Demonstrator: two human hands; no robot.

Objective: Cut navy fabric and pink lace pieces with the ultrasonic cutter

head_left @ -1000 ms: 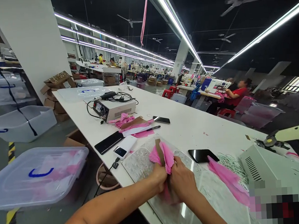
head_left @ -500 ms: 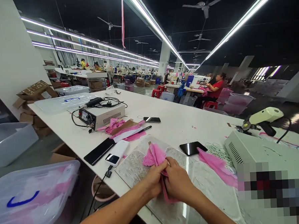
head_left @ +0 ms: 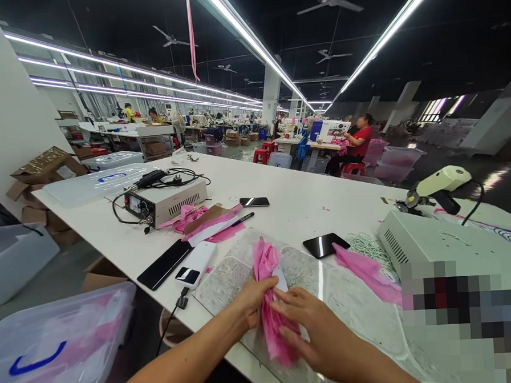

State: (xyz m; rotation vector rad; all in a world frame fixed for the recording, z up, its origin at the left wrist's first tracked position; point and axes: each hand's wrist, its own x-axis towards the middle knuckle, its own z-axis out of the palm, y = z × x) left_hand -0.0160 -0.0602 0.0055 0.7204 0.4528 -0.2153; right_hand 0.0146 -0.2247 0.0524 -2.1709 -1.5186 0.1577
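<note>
A gathered bundle of pink fabric (head_left: 270, 328) stretches lengthwise over a clear, speckled plastic lid-like sheet (head_left: 360, 317) at the near table edge. A white strip (head_left: 280, 279) shows along the bundle's right side. My left hand (head_left: 255, 297) is closed round the bundle's upper part, thumb on top. Beside it, my right hand (head_left: 307, 326) has its fingers apart, the tips at the fabric's right edge. Another pink fabric piece (head_left: 366, 271) lies to the right, by a heap of pale green cord (head_left: 372, 251).
A grey power box (head_left: 165, 199) with a corded handpiece stands left, near pink scraps (head_left: 188, 218). Phones (head_left: 327, 245), a white device (head_left: 195, 266) and a marker (head_left: 243, 219) lie around. At right sit a green-grey box (head_left: 433, 245) and a cream tool (head_left: 439, 185). A co-worker (head_left: 358, 143) sews beyond.
The pink fabric now lies stretched lengthwise, and the white strip has come into view. My right hand has moved off its grip, rightward, with fingers spread. The view has shifted slightly.
</note>
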